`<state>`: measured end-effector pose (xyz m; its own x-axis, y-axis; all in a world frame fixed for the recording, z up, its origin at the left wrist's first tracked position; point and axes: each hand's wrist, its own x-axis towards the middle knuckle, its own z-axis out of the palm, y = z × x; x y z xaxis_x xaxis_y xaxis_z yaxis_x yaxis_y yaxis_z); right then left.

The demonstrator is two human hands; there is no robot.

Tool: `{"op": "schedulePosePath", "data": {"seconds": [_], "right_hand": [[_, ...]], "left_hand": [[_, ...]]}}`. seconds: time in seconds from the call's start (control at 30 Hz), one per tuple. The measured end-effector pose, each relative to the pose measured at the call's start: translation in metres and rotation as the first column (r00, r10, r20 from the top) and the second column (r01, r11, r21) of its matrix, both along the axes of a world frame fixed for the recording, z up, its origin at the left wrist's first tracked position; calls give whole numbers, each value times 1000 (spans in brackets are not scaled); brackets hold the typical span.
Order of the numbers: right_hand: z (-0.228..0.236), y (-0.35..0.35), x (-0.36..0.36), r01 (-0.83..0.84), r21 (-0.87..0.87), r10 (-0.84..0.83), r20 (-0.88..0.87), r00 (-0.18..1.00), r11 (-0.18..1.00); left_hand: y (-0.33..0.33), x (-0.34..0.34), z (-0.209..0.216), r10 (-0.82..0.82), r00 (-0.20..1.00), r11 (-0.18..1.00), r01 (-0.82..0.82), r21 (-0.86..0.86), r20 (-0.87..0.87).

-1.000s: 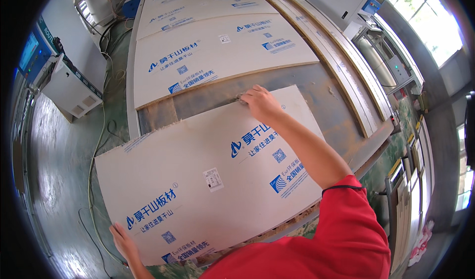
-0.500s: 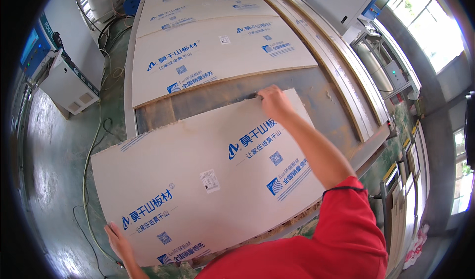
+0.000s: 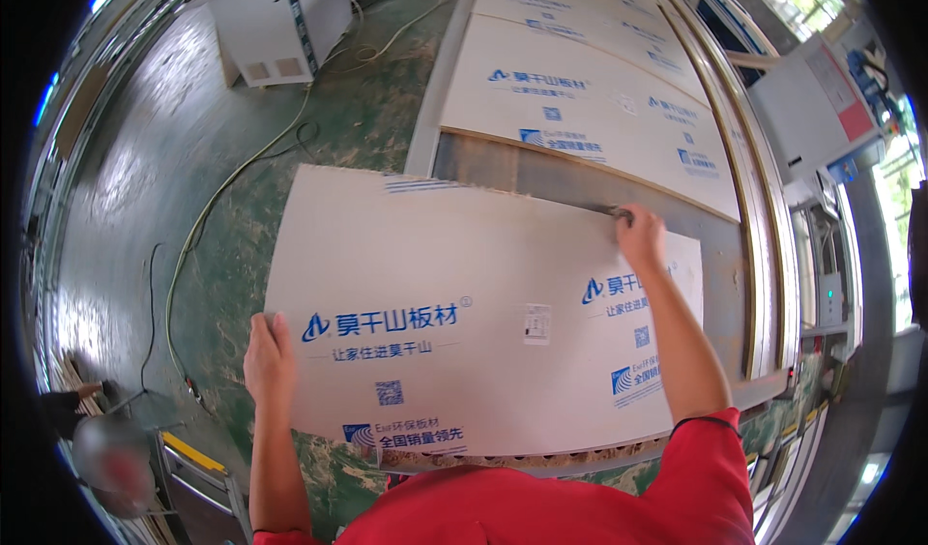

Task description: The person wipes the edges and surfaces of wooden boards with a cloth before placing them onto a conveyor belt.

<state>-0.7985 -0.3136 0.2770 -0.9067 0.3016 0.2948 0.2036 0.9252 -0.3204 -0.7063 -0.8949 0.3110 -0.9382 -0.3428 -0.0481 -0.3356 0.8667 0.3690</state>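
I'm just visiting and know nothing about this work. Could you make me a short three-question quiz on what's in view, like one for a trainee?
1. True or false: the left hand is at the left edge of the white-faced panel with blue print.

2. Multiple choice: what colour is the person's shirt?
A) Blue
B) Red
C) Grey

3. Fill in near or far: the right hand is at the panel's ____ edge, as seen by the wearer.

Key:
1. True.
2. B.
3. Far; a small dark thing shows at its fingertips, too unclear to identify.
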Motion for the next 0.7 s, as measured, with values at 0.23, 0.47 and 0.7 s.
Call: {"op": "schedulePosePath", "data": {"seconds": [0.23, 0.47, 0.7], "right_hand": [[0, -236, -73, -157, -239, 162, 1, 987, 958], [15, -356, -109, -292, -249, 277, -95, 956, 923], [14, -359, -106, -272, -201, 250, -126, 960, 941]], "left_hand": [[-2, -1, 3, -39, 999, 998, 39, 52, 2], [-9, -4, 6, -39, 996, 995, 32, 90, 78], [-12, -6, 9, -44, 995, 991, 31, 132, 95]]}}
